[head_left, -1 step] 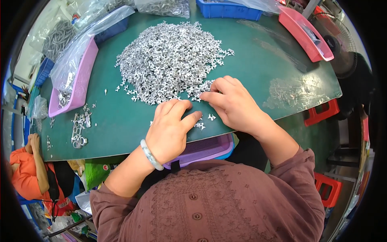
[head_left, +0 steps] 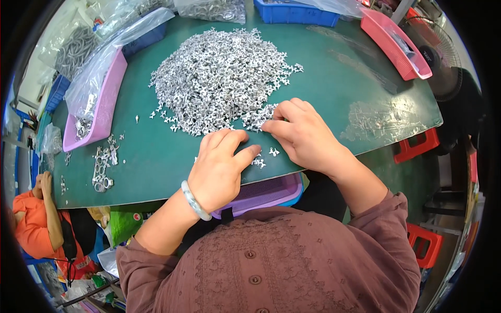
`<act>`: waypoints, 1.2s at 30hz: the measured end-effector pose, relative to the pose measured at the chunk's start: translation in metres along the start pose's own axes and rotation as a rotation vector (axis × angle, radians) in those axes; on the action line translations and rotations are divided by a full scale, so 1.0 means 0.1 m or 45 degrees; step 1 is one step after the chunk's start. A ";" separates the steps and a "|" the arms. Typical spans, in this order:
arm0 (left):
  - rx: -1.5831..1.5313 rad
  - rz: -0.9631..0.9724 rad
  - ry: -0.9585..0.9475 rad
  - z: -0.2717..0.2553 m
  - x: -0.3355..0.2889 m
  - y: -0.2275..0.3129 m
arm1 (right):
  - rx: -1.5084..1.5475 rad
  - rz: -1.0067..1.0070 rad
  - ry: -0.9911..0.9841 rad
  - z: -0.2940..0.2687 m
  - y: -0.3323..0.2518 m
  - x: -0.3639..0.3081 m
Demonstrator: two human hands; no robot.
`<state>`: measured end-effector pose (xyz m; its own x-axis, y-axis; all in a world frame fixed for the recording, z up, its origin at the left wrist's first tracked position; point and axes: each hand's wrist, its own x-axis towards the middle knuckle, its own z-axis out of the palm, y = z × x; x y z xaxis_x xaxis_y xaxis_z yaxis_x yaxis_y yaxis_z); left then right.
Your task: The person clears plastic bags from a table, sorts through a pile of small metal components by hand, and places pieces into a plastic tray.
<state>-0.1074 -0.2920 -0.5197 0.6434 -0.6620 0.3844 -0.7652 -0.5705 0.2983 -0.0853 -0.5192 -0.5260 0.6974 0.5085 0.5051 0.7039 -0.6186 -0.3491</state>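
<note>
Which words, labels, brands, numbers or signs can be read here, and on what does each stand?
None reads clearly.
Green bag: round red mark, too small to read.
Red bag: white print, blurred.
Fan: pale hub marking, too small.
Pile of small metal pieces: no lettering visible.

Small parts (head_left: 219, 78): metal by look, silvery, semi-gloss. Table (head_left: 323, 68): smooth; worn patch (head_left: 383, 122) nr RH edge, shiny. Pink basket (head_left: 111, 99), LH: plastic, semi-gloss. Shirt (head_left: 302, 261): matt cloth, embroid. front. Bangle (head_left: 193, 200): smooth, polished.
</note>
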 end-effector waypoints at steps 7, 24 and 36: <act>-0.025 -0.023 0.045 -0.03 0.01 -0.04 | 0.037 0.045 -0.045 -0.10 0.05 -0.02; 0.019 -0.083 0.104 0.14 0.34 -0.07 | 0.058 0.027 -0.070 -0.04 0.04 -0.03; 0.001 -0.183 0.051 0.15 0.38 -0.10 | 0.105 0.083 -0.069 -0.14 0.10 -0.11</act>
<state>-0.0744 -0.3191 -0.5215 0.7449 -0.5536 0.3724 -0.6653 -0.6582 0.3523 -0.0877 -0.5396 -0.5236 0.7469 0.5015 0.4366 0.6638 -0.6012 -0.4449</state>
